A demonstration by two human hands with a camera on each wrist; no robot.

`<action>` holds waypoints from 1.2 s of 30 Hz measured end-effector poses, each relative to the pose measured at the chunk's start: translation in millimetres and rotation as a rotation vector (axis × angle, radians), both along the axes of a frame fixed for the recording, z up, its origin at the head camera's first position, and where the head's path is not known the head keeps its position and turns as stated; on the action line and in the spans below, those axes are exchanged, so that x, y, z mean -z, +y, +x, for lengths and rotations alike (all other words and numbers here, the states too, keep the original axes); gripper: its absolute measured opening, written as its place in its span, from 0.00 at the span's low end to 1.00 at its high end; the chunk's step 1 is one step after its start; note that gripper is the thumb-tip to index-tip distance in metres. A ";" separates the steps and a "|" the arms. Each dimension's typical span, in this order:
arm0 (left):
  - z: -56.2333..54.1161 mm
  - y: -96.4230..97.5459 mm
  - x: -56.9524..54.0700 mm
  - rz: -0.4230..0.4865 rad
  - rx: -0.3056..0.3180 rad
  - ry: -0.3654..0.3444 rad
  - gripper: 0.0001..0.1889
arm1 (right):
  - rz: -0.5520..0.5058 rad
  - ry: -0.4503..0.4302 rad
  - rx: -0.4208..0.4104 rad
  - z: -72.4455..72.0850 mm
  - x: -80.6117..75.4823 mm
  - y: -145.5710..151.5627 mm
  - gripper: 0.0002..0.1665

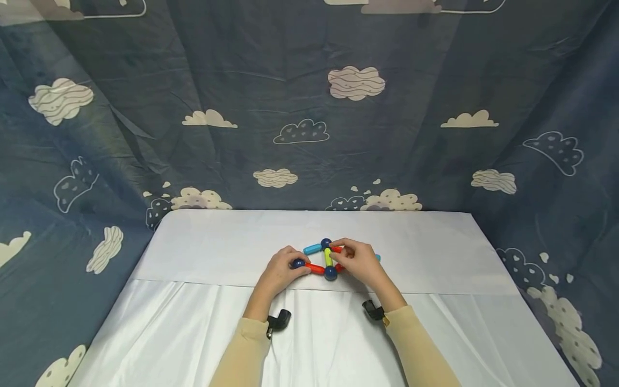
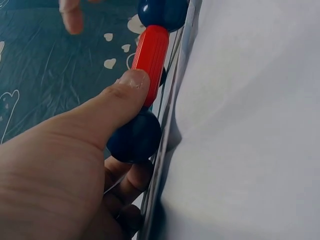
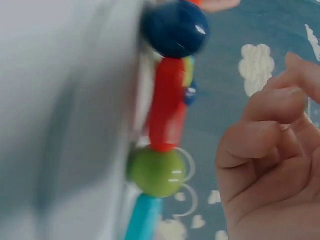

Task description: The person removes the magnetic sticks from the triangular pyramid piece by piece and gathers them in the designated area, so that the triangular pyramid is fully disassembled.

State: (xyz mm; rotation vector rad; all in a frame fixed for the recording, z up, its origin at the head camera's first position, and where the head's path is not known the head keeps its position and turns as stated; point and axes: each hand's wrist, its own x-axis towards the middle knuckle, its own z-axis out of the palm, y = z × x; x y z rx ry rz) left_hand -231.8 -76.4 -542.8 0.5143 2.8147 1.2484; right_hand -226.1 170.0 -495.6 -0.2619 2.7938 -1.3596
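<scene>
A figure of magnetic rods and balls lies on the white table. My left hand (image 1: 282, 270) grips its left end, thumb on a red rod (image 2: 152, 55) and fingers around the adjoining dark blue ball (image 2: 135, 139). That rod meets a front blue ball (image 1: 331, 273); from there a yellow-green rod (image 1: 328, 257) runs back to a far blue ball (image 1: 326, 243). My right hand (image 1: 360, 262) is over the right side, fingers loosely curled with nothing seen between them. Below it another red rod (image 3: 167, 105) joins a green ball (image 3: 157, 171) and light blue rod (image 3: 143, 220).
A second light blue rod (image 1: 312, 249) sticks out leftward from the far ball. The white-covered table (image 1: 217, 247) ends at a dark cloud-print curtain (image 1: 300, 54) behind and at both sides. Small black cameras (image 1: 279, 321) are strapped at both wrists.
</scene>
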 end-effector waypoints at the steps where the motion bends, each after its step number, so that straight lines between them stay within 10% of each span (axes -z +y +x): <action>1: -0.2 0.2 0.3 0.001 -0.008 0.006 0.07 | -0.018 -0.038 0.002 1.8 3.0 0.7 0.19; 12: -1.9 3.3 6.8 0.003 -0.041 0.035 0.08 | -0.136 -0.254 -0.050 10.0 32.7 -0.9 0.28; 28: 0.4 3.6 3.8 -0.003 -0.018 0.020 0.09 | 0.007 -0.215 -0.069 14.2 39.6 -13.7 0.25; 36: -0.5 -9.0 -0.8 0.076 -0.019 -0.097 0.23 | 0.041 -0.212 -0.018 15.5 39.6 -21.4 0.23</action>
